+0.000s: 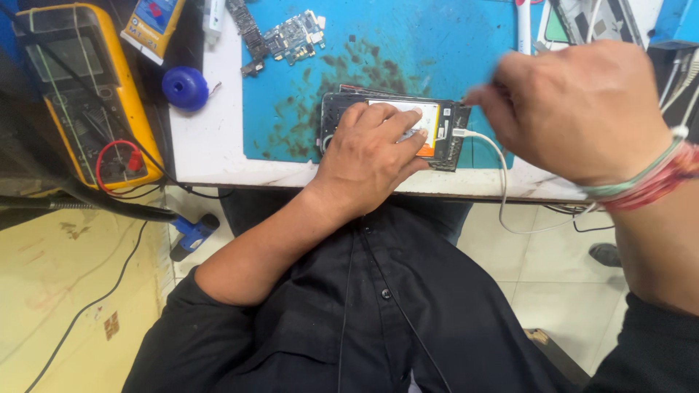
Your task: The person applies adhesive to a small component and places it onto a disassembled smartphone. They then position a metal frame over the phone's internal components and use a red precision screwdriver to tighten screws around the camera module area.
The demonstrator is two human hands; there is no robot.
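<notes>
Both hands work the opened phone (pixel 393 131): my left hand (pixel 368 156) presses flat, fingers together, on its battery; my right hand (pixel 575 109) looks pinched near the white cable (pixel 502 178), blurred. Next needs steady seating.

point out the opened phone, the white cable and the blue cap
opened phone (pixel 450 125): head view, on its dark frame at the right end.
white cable (pixel 501 171): head view, on the cord just past the plug.
blue cap (pixel 184 86): head view, on the middle of its round top.
</notes>
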